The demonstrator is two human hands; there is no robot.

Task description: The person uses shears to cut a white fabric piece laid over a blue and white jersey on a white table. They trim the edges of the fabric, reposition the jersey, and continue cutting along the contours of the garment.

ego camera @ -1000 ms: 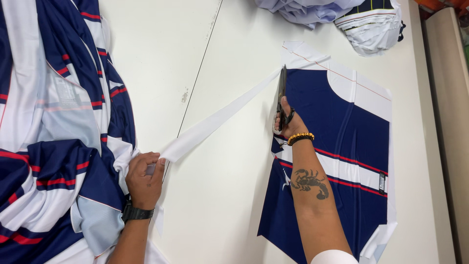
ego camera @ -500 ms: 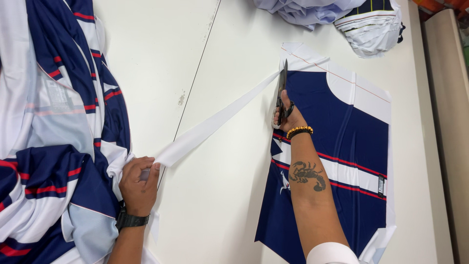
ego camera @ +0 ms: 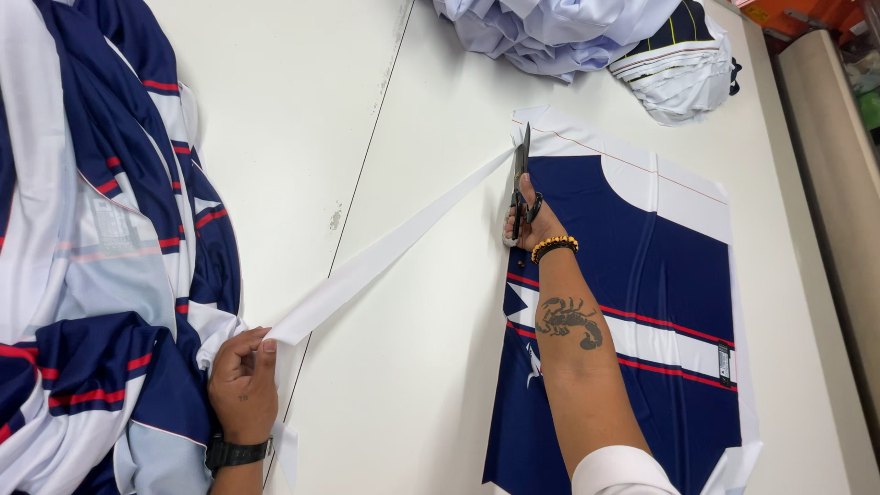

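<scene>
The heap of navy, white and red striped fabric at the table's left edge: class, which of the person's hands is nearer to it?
Left. The left hand rests against the striped fabric heap, pinching the white strip. The right hand works the scissors across the table.

One scissors (ego camera: 521, 179), one white strip (ego camera: 394, 247), two fabric heaps (ego camera: 101, 247).

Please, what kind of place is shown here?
Probably a garment cutting workshop. The right hand works scissors along a printed navy fabric panel on a large white table, and more fabric is heaped at the far edge.
</scene>
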